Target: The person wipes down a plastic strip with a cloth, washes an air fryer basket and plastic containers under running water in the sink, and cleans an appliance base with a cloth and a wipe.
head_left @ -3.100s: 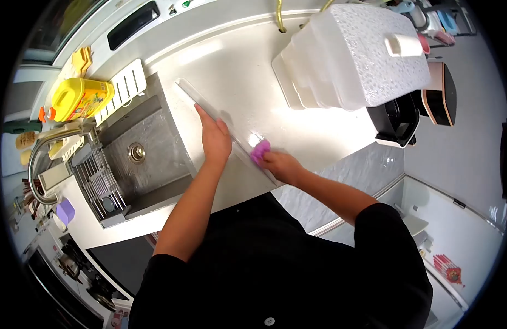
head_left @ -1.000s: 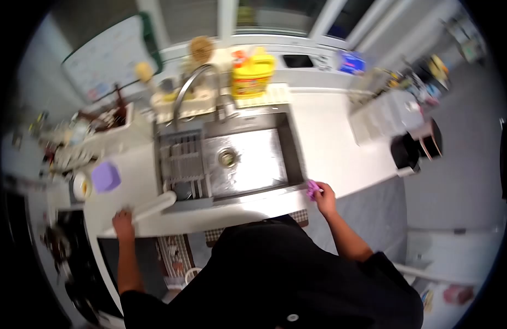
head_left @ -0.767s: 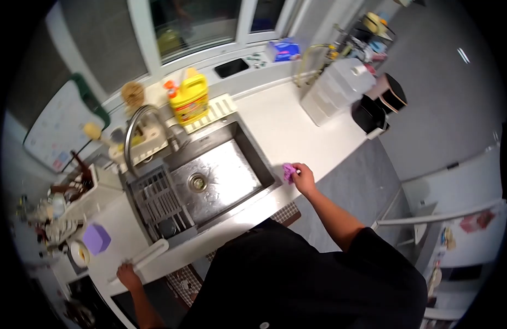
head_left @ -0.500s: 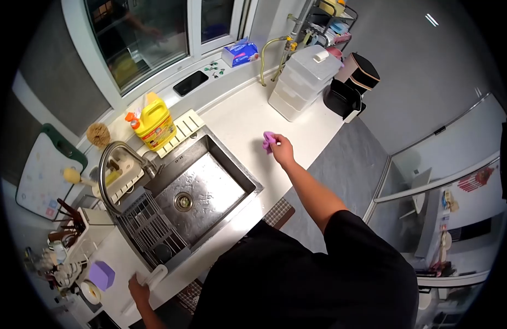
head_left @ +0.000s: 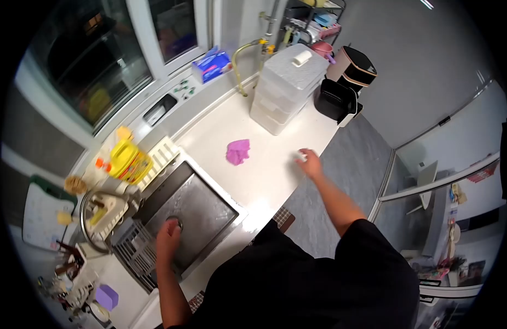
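My left hand (head_left: 168,239) hangs over the sink (head_left: 207,205), near the drain and the grey drying rack (head_left: 137,247). Its fingers are partly curled and smeared by motion; no held thing shows. Over the front part of the white counter (head_left: 215,123) is my right hand (head_left: 310,164), thumb and fingers brought together around something small and whitish that I cannot make out. A crumpled purple cloth (head_left: 238,152) lies on the counter to the left of it, touched by neither hand.
A clear lidded plastic container (head_left: 286,88) stands at the counter's far end beside a black air fryer basket (head_left: 336,101). Behind the sink are a yellow jug (head_left: 130,160) and the curved faucet (head_left: 84,219). A phone (head_left: 160,108) and blue packet (head_left: 212,66) rest on the sill.
The purple cloth has left my right hand and lies on the counter. My right hand has moved right, towards the front edge. My left hand has gone from the white handle to above the sink.
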A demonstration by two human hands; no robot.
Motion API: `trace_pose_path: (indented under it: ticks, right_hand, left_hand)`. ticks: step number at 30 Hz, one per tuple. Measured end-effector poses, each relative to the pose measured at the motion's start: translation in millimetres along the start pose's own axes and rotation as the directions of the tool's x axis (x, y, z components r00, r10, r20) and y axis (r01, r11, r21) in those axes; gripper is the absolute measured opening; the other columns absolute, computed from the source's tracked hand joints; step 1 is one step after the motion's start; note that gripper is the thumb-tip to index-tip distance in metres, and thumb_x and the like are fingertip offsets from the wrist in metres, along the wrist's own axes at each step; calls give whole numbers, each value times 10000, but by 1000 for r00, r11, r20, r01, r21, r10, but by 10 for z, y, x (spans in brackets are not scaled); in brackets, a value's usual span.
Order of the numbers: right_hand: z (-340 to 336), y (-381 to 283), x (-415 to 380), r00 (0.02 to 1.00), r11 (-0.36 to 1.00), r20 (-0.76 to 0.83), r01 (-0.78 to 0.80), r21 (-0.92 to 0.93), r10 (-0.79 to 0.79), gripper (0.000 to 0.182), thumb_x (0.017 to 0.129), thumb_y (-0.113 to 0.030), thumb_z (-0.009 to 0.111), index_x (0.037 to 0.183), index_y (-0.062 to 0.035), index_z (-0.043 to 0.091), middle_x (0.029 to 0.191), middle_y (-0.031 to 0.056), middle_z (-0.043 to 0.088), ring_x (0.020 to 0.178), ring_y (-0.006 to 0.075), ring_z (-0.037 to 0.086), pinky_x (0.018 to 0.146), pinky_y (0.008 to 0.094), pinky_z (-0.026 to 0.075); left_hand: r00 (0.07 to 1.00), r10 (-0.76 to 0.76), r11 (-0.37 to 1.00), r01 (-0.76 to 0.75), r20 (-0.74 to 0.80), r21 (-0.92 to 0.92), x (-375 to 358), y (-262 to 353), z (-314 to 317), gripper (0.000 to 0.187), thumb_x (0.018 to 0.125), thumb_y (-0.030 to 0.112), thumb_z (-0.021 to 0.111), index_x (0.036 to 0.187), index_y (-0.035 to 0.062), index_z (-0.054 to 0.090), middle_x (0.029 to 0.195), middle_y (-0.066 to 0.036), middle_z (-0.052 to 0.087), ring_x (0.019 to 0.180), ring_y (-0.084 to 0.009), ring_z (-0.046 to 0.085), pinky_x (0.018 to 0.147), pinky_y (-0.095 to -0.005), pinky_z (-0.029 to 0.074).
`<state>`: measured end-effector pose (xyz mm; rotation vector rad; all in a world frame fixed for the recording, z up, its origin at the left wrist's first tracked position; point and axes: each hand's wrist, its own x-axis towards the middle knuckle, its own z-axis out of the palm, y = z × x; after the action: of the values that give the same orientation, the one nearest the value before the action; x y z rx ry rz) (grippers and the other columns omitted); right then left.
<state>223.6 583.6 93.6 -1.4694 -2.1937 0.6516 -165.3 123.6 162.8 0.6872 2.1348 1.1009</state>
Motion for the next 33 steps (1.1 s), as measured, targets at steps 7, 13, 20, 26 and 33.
trace_pose_path:
  ticks: [7, 13, 20, 26, 33]
  right_hand:
    - [-1711, 1968, 1954, 972, 907, -215, -176, -383, 98, 715, 756, -59, 729, 1428, -92, 488, 1314, 207, 601, 1188, 408, 597, 991, 478, 511]
    - [-2322, 3170, 3109, 982, 814, -190, -127, -567, 21, 756, 723, 24, 675, 1444, -46, 459, 1360, 241, 569, 1208, 441, 580, 1021, 482, 501]
    - [-2267, 3425, 3671, 977, 809, 139, -51, -586, 162, 504, 797, -62, 670, 1294, -87, 588, 1183, 230, 661, 1150, 432, 608, 989, 484, 503]
    - [-2339, 3489, 3328, 988, 935, 128, -36, -353, 86, 394, 694, -178, 791, 1052, -35, 709, 1000, 207, 728, 947, 397, 694, 846, 445, 551]
    - [-2639, 2915, 2163, 978, 980, 96, -173, -102, 183, 359, 798, -113, 758, 1136, -17, 689, 1018, 169, 743, 902, 242, 713, 824, 359, 540]
  left_hand:
    - [965, -156, 954, 92, 211, 284, -39, 4, 1253, 319, 918, 145, 687, 1205, 7, 654, 1108, -181, 721, 1015, -276, 705, 894, -367, 538]
    - [935, -233, 891, 95, 268, 445, -40, 476, 1820, 319, 893, 151, 702, 1180, 17, 666, 1093, -194, 722, 995, -340, 710, 887, -425, 549]
    - [927, -305, 839, 154, 217, 522, 153, 884, 2025, 290, 899, 147, 702, 1161, 26, 676, 1092, -188, 716, 984, -331, 709, 862, -422, 556]
    - [923, -322, 859, 190, 213, 476, 284, 926, 2233, 287, 885, 144, 708, 1155, 47, 686, 1106, -168, 713, 1000, -321, 699, 884, -412, 545]
    - [923, -254, 858, 77, 290, 508, 410, 956, 2344, 334, 899, 186, 682, 1204, 49, 667, 1164, -189, 689, 1077, -377, 656, 943, -448, 520]
